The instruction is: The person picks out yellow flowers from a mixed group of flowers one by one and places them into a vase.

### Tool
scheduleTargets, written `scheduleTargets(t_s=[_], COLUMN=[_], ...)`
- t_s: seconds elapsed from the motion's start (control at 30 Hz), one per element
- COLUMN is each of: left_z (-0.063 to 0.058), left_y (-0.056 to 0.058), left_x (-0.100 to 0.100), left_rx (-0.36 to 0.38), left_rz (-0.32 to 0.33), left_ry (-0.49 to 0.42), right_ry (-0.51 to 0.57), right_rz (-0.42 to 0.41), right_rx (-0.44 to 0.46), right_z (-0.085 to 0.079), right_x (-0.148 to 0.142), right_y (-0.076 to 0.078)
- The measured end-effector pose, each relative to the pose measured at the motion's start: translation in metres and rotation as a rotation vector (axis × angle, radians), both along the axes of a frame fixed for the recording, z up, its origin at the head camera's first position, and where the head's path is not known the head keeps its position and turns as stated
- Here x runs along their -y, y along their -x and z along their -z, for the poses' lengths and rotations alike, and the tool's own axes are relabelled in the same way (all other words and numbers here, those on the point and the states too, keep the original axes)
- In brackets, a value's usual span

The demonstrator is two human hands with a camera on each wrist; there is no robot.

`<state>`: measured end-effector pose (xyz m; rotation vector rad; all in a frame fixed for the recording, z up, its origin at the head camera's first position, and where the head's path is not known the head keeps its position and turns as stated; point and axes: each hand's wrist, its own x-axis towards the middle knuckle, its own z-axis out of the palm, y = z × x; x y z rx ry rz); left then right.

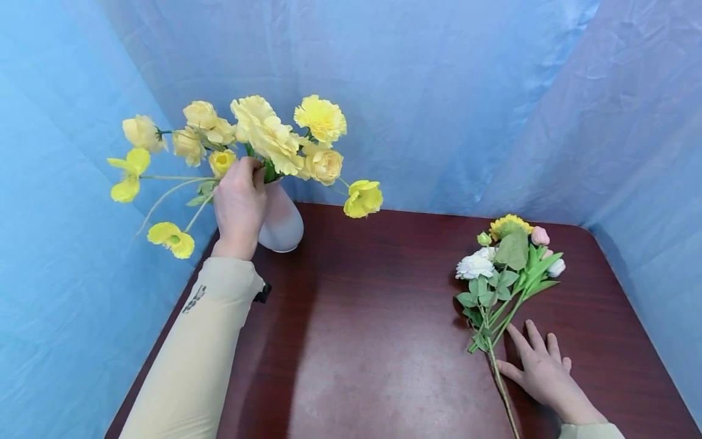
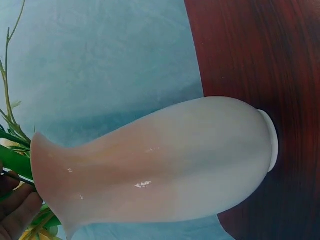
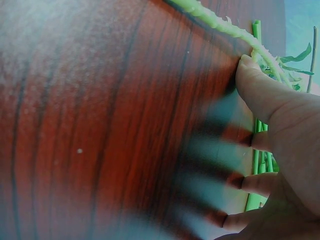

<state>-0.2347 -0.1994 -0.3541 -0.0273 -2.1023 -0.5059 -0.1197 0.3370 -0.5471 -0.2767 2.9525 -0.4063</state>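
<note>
At the back left stands a pale vase (image 1: pixel 281 222) filled with yellow flowers (image 1: pixel 267 131). My left hand (image 1: pixel 239 194) is up at its mouth among the blooms. In the left wrist view, the left fingers (image 2: pixel 21 210) pinch a thin dark stem beside the flared rim of the vase (image 2: pixel 150 165). On the right, my right hand (image 1: pixel 543 369) has its fingers spread over the tabletop, fingertips down on the wood. Its thumb lies close to the long green stem (image 3: pixel 215 20) of a loose bunch with white flowers (image 1: pixel 475 266) and a yellow sunflower (image 1: pixel 509 227).
Pink and white tulips (image 1: pixel 540 236) lie in the same bunch. The dark red-brown table (image 1: pixel 384 317) is enclosed by blue cloth (image 1: pixel 406 103) at the back and both sides. Long-stemmed yellow blooms (image 1: pixel 171 239) reach out left past the table edge.
</note>
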Motion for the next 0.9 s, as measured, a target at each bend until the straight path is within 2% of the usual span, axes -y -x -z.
scheduleTargets(t_s=[0.23,0.43,0.63,0.73,0.9], left_z=[0.002,0.010,0.022,0.030,0.051], left_y=[-0.002,-0.006,-0.016,-0.021,-0.032], left_x=[0.002,0.001,-0.007,-0.012,-0.030], left_rx=[0.052,0.032,0.023,-0.011,-0.138], left_rz=[-0.023,-0.016,0.018,0.022,0.053], left_ry=[0.005,0.006,-0.056,-0.073,-0.096], right_ry=[-0.003,-0.003,-0.005,-0.007,-0.007], right_rz=[0.000,-0.001,-0.003,-0.004,-0.008], right_rx=[0.006,0.003,0.004,0.000,-0.003], right_z=[0.000,0.000,0.000,0.000,0.001], right_x=[0.004,0.007,0.007,0.007,0.007], right_y=[0.001,0.002,0.001,0.002,0.002])
